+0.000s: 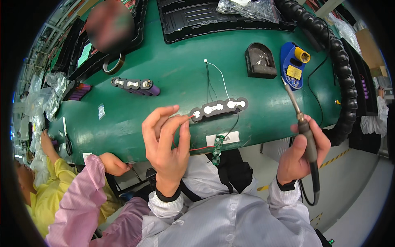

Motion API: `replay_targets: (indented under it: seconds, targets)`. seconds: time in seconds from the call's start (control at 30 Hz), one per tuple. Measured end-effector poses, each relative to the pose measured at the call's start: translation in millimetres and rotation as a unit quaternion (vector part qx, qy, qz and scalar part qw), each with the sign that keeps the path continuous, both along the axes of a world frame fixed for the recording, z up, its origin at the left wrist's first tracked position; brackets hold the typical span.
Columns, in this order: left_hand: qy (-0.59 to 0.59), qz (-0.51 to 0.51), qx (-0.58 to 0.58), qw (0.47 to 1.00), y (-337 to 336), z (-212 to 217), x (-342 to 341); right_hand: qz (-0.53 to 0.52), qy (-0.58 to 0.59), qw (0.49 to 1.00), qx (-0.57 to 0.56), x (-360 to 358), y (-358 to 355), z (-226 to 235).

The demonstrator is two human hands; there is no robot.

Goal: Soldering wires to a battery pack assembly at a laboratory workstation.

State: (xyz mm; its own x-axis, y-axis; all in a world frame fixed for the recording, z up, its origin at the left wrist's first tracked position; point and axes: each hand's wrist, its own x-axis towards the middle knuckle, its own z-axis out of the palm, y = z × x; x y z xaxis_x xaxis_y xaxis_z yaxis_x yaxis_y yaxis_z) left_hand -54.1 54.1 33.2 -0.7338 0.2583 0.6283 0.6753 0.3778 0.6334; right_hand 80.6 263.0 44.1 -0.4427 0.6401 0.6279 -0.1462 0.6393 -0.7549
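My left hand [166,144] pinches a thin red wire [191,116] at the left end of a battery pack [212,109]. The pack has a dark grey holder with silvery metal tabs on top. From it, black and white leads [225,82] run up the table to a small white plug. A small green circuit board [217,151] hangs at the table's front edge, joined by red and black wires. My right hand [303,154] grips a soldering iron [306,133] by its dark handle, its tip pointing up and left, apart from the pack.
At the back right stand a blue soldering iron stand [289,82] with a yellow sponge and a black tray [261,71]. A thick black hose [349,86] curves along the right. Another battery pack [133,85], a tape roll [111,68] and scissors [68,142] lie left, near a co-worker's hand [115,164].
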Motion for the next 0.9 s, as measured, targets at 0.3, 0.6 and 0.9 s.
replay_targets:
  seconds: [0.3, 0.6, 0.9]
  targets:
    - [0.011, -0.038, -0.072, 0.997, -5, 18, -8, 0.189, -0.022, 0.976, 0.108, -1, -21, 14]
    - [-0.011, -0.049, -0.112, 0.992, -7, 22, -10, 0.205, -0.042, 0.968, 0.139, -22, -40, 20]
    - [-0.018, -0.060, -0.097, 0.993, -11, 18, -10, 0.185, -0.055, 0.973, 0.127, -33, -48, 18]
